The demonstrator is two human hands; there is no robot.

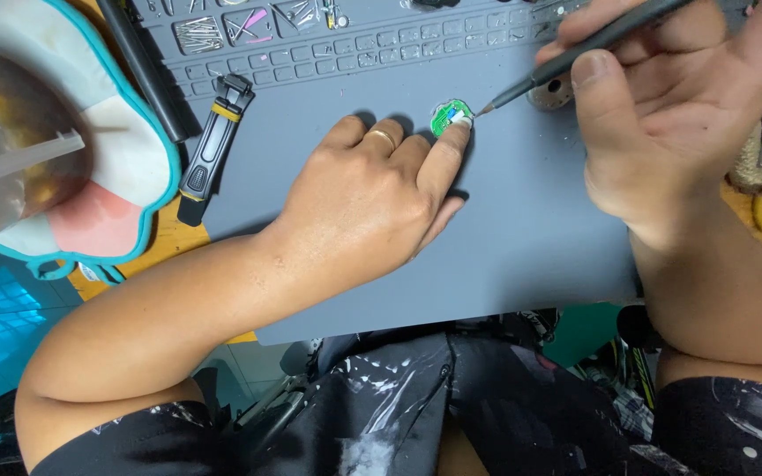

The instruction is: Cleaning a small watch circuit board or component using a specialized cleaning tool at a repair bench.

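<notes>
Head view: the left hand [372, 198] lies flat on the grey mat [522, 229], one fingertip pinning the small green circuit board [450, 117]. The right hand [663, 115] is closed around a thin dark tool [575, 55]. Its tip sits just beside the board, at about 2 o'clock, its long axis slanting up-right.

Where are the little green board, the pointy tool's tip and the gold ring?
little green board [448, 117], head view, on its green middle.
pointy tool [489, 107], head view, on its fine metal tip.
gold ring [384, 137], head view, on the band.
</notes>
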